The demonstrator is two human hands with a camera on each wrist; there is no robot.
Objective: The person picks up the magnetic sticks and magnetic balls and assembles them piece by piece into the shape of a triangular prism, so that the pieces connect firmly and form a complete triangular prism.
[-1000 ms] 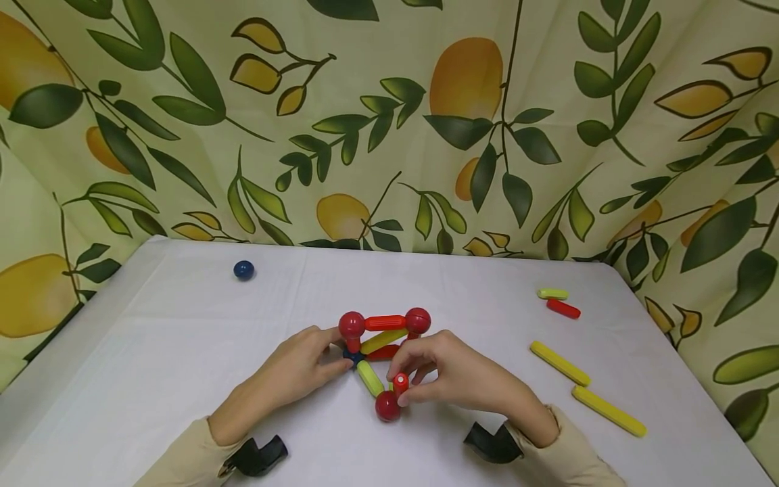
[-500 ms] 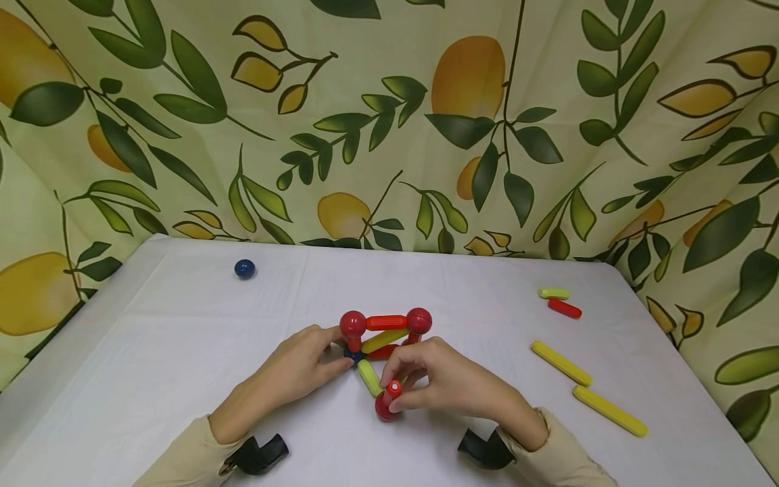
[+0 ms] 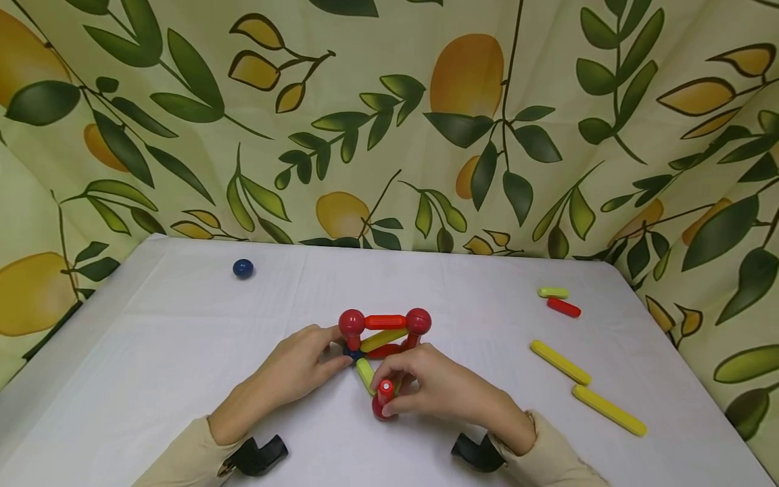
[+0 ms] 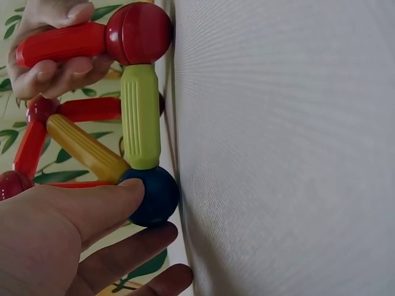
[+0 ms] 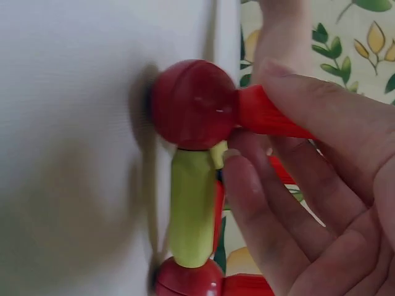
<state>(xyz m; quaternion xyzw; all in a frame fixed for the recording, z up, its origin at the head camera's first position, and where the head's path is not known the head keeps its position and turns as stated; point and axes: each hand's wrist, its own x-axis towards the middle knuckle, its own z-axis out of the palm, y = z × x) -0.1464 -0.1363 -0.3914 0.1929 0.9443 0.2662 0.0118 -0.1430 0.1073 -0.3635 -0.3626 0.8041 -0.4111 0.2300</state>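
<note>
My left hand [image 3: 298, 365] pinches a dark blue ball [image 4: 157, 200] at the left corner of a construction of rods and balls. In my right hand [image 3: 447, 385] a red rod [image 3: 386, 391] is held between thumb and fingers. Its lower end meets a red ball [image 5: 194, 105] at the near corner, and in the head view it points up. A lime green rod [image 4: 141, 117] links that ball to the blue one. Behind stand two raised red balls [image 3: 351, 322] joined by a red rod [image 3: 385, 322], with a yellow rod [image 4: 86, 148] slanting below. My right hand partly hides the right side.
A loose blue ball [image 3: 243, 268] lies at the back left of the white table [image 3: 152, 379]. To the right are two yellow rods [image 3: 560, 362], a short lime rod [image 3: 553, 293] and a short red rod [image 3: 564, 308]. A patterned cloth [image 3: 389, 135] hangs behind.
My right hand has moved a little left with the red rod, which now stands over the near red ball. My left hand stays on the blue ball.
</note>
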